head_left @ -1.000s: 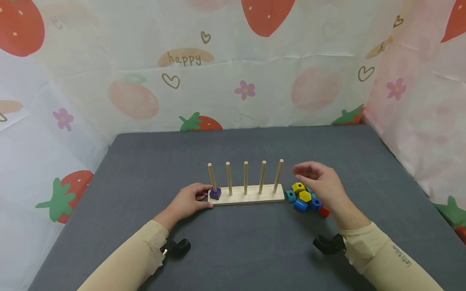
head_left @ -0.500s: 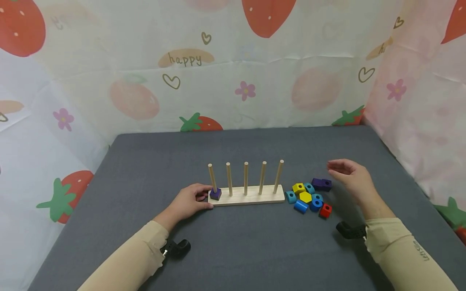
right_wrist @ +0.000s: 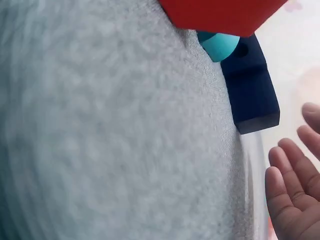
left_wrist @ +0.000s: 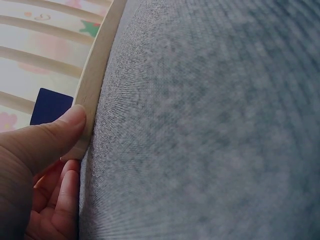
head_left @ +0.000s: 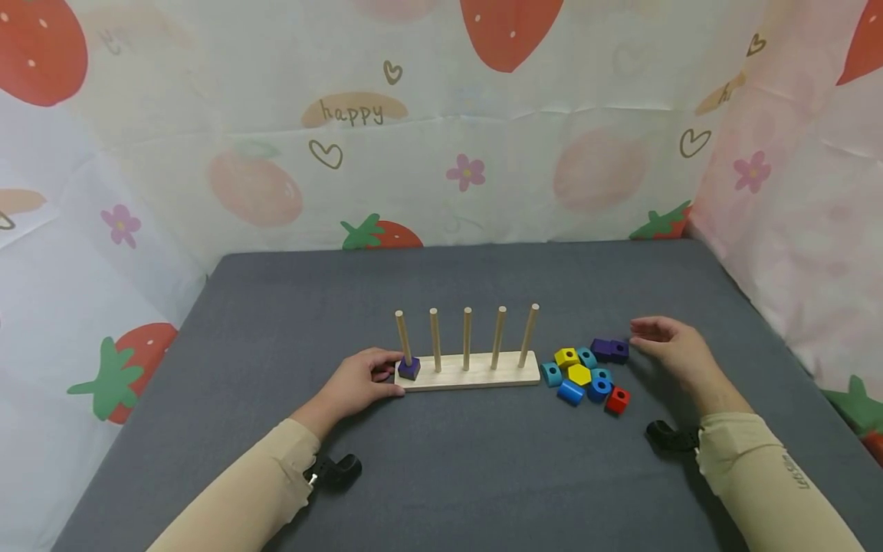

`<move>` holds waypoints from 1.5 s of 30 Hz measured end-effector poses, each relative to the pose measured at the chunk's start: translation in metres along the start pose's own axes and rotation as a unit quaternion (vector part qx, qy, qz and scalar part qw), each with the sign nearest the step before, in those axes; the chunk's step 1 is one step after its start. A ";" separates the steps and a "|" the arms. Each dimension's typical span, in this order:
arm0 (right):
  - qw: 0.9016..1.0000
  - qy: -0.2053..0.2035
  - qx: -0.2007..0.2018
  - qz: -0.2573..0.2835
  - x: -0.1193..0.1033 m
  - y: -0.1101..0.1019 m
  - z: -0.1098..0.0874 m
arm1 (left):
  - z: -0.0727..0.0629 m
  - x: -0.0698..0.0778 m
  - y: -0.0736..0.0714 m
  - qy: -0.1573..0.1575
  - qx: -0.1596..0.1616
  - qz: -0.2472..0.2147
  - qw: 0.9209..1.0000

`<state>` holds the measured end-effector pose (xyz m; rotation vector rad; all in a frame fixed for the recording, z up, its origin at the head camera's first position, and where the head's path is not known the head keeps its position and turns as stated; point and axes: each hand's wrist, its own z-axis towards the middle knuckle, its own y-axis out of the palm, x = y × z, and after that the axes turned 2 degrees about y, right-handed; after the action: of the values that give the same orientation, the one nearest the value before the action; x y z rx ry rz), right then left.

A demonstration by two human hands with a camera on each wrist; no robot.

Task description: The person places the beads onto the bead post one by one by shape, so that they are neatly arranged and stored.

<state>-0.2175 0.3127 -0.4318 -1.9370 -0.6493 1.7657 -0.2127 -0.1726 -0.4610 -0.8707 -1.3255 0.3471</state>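
Note:
A wooden peg stand [head_left: 483,376] with a row of upright dowels stands mid-table in the head view. A purple bead [head_left: 409,370] sits at the foot of its leftmost dowel. My left hand [head_left: 355,379] grips the stand's left end; the left wrist view shows the thumb [left_wrist: 74,120] on the front edge of the base and fingers around the end. Two purple blocks [head_left: 610,350] lie side by side at the right, holes showing. Just right of them is my right hand [head_left: 679,356], fingers relaxed and holding nothing, fingertips close to the nearer block.
Beside the stand's right end lies a loose group of beads: yellow hexagonal ones [head_left: 579,374], teal ones [head_left: 551,374], blue ones [head_left: 570,392] and a red one [head_left: 618,400]. Grey cloth [head_left: 469,475] covers the table, and a strawberry-print curtain [head_left: 510,192] hangs behind.
My right hand has moved right from above the beads, uncovering the purple blocks, then lowered beside them. The left hand has kept its grip on the stand.

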 end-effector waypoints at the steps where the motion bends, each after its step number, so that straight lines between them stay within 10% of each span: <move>1: 1.000 0.002 -0.007 0.001 0.001 0.000 0.000 | 0.000 0.000 0.000 -0.002 -0.001 0.000 1.000; 16: 0.996 0.017 -0.079 -0.022 0.008 0.007 0.005 | -0.001 0.000 -0.002 -0.004 -0.001 0.002 1.000; 45: 0.998 0.057 -0.021 -0.012 -0.015 0.005 0.009 | -0.001 -0.001 -0.001 -0.001 0.003 -0.001 1.000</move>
<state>-0.2277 0.2996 -0.4241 -2.0317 -0.6705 1.6275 -0.2123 -0.1739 -0.4611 -0.8648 -1.3259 0.3492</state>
